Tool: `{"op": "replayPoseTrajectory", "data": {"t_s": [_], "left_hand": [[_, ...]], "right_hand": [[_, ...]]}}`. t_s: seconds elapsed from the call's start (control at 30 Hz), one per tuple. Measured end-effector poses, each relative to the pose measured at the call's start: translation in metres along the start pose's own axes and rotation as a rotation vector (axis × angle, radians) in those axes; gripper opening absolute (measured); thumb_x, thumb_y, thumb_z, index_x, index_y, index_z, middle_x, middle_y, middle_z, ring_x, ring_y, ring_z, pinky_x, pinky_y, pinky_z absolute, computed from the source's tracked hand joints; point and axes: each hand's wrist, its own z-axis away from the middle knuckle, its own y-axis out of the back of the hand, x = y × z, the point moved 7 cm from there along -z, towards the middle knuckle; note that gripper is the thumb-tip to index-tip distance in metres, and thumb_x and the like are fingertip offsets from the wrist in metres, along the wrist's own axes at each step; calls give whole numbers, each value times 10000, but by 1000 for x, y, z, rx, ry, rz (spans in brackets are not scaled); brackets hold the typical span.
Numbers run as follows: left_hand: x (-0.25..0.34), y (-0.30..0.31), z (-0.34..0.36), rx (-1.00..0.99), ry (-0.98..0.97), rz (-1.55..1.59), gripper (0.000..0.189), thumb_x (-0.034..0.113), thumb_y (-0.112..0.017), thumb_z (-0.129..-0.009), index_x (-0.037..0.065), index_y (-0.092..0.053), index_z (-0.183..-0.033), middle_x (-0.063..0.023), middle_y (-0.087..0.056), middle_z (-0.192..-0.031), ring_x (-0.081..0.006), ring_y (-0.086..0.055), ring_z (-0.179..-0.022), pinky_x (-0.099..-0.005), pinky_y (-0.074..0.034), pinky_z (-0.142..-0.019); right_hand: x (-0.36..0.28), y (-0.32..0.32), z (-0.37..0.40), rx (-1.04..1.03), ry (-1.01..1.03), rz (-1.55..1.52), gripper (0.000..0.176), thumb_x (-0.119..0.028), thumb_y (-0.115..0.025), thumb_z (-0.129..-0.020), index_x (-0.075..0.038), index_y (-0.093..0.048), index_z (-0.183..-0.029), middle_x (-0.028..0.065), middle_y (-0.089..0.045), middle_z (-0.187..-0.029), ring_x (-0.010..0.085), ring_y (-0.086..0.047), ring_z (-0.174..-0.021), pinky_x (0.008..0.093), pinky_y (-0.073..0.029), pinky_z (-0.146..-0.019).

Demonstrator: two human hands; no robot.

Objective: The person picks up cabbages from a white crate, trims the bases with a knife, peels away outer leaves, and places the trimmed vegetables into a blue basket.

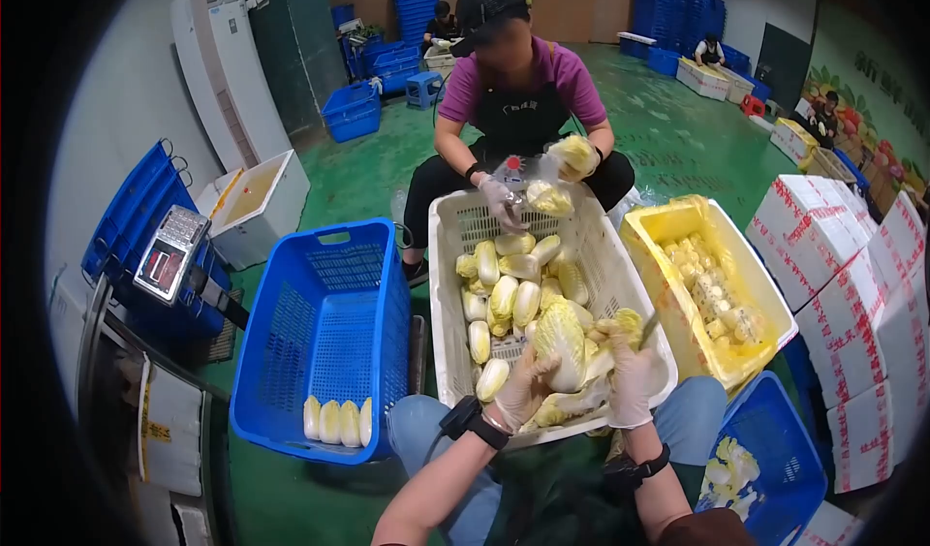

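My left hand (521, 383), in a thin clear glove, is closed on a pale yellow napa cabbage (561, 344) above the white crate (448, 333). Beside it my gloved right hand (632, 379) is raised with its fingers curled. A thin grey blade, apparently a knife (650, 324), sticks up from that hand; its handle is hidden. Yellow-green leaves (630, 321) show behind the right fingertips. Loose leaves (562, 410) lie below both hands at the near end of the crate. Several small trimmed cabbages (503, 299) fill the crate's middle.
Across the crate a seated person holds cabbages and a clear bag (518, 173). On the left, a blue crate (254, 352) holds several cabbages. To the right are a yellow-lined foam box (647, 284) with packed cabbages, a blue bin (809, 468) with leaf scraps, and stacked cartons (823, 255).
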Motion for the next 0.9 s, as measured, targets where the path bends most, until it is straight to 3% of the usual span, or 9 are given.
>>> {"op": "replayPoseTrajectory", "data": {"t_s": [0.13, 0.3, 0.43, 0.5, 0.57, 0.6, 0.67, 0.8, 0.9], "left_hand": [[-14, 14, -12, 31, 31, 473, 626, 420, -622, -877, 94, -411, -1368, -144, -509, -1314, -340, -498, -1204, -482, -491, -930], [-7, 33, -15, -2, 48, 757, 705, 500, -667, -811, 117, -435, -1356, -178, -495, -1326, -381, -495, -1188, -452, -501, -916], [5, 13, -10, -58, 38, 632, 686, 429, -659, -840, 103, -397, -1384, -170, -488, -1333, -383, -484, -1212, -496, -487, -930], [9, 3, -6, -67, -44, 380, 652, 323, -659, -864, 81, -370, -1395, -156, -485, -1343, -367, -468, -1240, -511, -459, -969], [6, 0, -6, -47, -74, 401, 628, 205, -676, -857, 63, -368, -1386, -121, -502, -1319, -303, -488, -1227, -473, -433, -1009], [7, 2, -5, 2, -119, 227, 641, 187, -697, -838, 62, -374, -1378, -102, -513, -1295, -267, -502, -1206, -440, -429, -1014], [6, 5, -8, 47, -177, -16, 665, 150, -737, -788, 58, -396, -1352, -54, -542, -1222, -179, -531, -1141, -348, -436, -990], [-6, 4, -7, 9, -36, -171, 750, 161, -773, -740, 32, -388, -1370, -61, -532, -1258, -169, -514, -1163, -307, -406, -1001], [-4, 0, -2, -35, -92, -282, 746, 164, -783, -730, 34, -405, -1360, -66, -534, -1260, -172, -516, -1160, -307, -405, -1000]], "right_hand": [[5, 26, 34, 173, 136, -37, 230, -241, -551, -975, -32, -646, -996, 1, -627, -876, 72, -546, -776, 229, -440, -703], [-56, 69, 49, 347, 345, 80, 274, -291, -530, -985, -41, -642, -974, -26, -588, -802, 75, -522, -756, 245, -431, -693], [-108, 160, 23, 418, 267, 1042, 356, -317, -653, -881, 7, -618, -1025, 96, -675, -895, 262, -622, -810, 331, -469, -732], [-129, 213, 31, 467, 35, 1406, 513, -275, -748, -757, 2, -588, -1158, 161, -663, -1039, 334, -624, -931, 355, -486, -803], [-132, 262, 53, 573, 59, 1625, 715, -225, -801, -662, -14, -521, -1285, 177, -630, -1134, 323, -608, -1043, 352, -484, -876], [-135, 262, 60, 561, 111, 1502, 830, -186, -828, -619, -31, -466, -1349, 193, -591, -1206, 306, -591, -1096, 339, -475, -915], [-125, 237, 58, 490, 237, 1159, 631, -139, -774, -702, -23, -545, -1278, 153, -642, -1126, 237, -621, -1027, 313, -475, -881], [-89, 102, 42, 184, 1, 643, 350, -130, -687, -824, -26, -645, -1155, 116, -671, -1080, 174, -620, -986, 293, -470, -848], [-47, 30, 18, -61, 177, 544, 355, -173, -696, -834, -21, -645, -1151, 99, -670, -1066, 142, -600, -948, 267, -462, -838]]}}
